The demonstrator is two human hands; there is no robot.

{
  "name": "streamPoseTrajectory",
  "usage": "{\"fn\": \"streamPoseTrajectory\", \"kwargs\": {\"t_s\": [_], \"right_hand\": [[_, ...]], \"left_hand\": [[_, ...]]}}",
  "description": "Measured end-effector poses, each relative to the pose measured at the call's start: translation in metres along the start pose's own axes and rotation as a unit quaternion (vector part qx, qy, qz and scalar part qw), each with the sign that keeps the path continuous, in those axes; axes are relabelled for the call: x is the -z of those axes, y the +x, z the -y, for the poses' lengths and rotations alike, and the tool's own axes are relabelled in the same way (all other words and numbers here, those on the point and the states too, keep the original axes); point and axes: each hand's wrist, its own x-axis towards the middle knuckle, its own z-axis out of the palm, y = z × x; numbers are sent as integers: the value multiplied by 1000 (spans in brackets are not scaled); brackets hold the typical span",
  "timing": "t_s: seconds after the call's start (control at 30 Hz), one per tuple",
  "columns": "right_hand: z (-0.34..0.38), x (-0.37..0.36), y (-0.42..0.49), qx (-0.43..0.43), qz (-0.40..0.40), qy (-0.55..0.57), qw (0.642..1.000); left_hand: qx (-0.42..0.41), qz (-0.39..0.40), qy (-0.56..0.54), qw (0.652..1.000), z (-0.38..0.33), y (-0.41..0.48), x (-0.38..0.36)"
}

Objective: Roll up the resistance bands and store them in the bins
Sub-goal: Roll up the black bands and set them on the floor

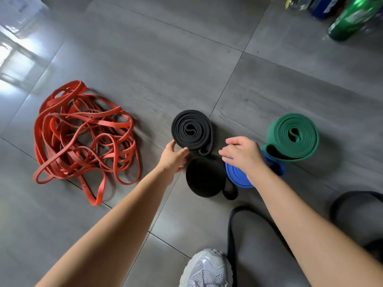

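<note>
A rolled black band (191,130) stands on the grey tile floor, and my left hand (173,159) grips its near edge between thumb and fingers. A second black roll (204,178) lies just in front of it. My right hand (242,155) hovers with fingers spread over a blue roll (237,176), holding nothing. A rolled green band (293,136) stands to the right. A tangled heap of red bands (83,137) lies to the left. An unrolled black band (234,235) loops across the floor near me.
My grey sneaker (207,270) is at the bottom edge. A green container (350,19) and a blue one (325,6) sit at the top right corner. Bright window glare falls on the tiles at the far left.
</note>
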Motion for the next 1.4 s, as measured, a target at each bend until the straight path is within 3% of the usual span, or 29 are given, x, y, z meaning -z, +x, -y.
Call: {"fn": "streamPoseTrajectory", "kwargs": {"t_s": [0.1,0.17,0.27,0.37,0.47,0.57,0.7,0.73,0.8,0.87,0.93,1.1,1.27,1.4], "right_hand": [[-29,29,-23,56,-53,-65,995],[-63,52,-41,82,-97,-202,971],[-120,82,-74,20,-96,-456,884],[-157,97,-103,-58,-41,-536,841],[-151,102,-131,-1,-44,-482,875],[-119,106,-164,93,-60,-414,903],[-82,133,-214,173,-72,-383,905],[-79,140,-227,172,-59,-406,896],[-79,152,-252,163,-70,-435,883],[-82,160,-273,145,-123,-392,900],[-83,169,-293,117,-156,-360,912],[-104,189,-324,49,-182,-360,914],[-142,177,-323,-5,-133,-346,929],[-157,167,-287,-18,-93,-345,934]], "left_hand": [[-24,-38,12,999,15,-13,-6],[-62,-82,51,993,29,-25,-11],[-135,-162,97,973,56,-56,-22],[-203,-94,146,964,84,-93,-43],[-220,53,288,931,100,-127,-61],[-244,185,426,851,91,-158,-76],[-304,232,521,763,49,-204,-92],[-322,245,521,752,39,-216,-96],[-331,271,477,768,19,-238,-106],[-313,308,447,779,2,-260,-115],[-300,331,468,762,-8,-283,-121],[-294,305,593,685,-25,-315,-115],[-307,279,677,608,-36,-300,-109],[-304,213,721,585,-20,-248,-116]]}}
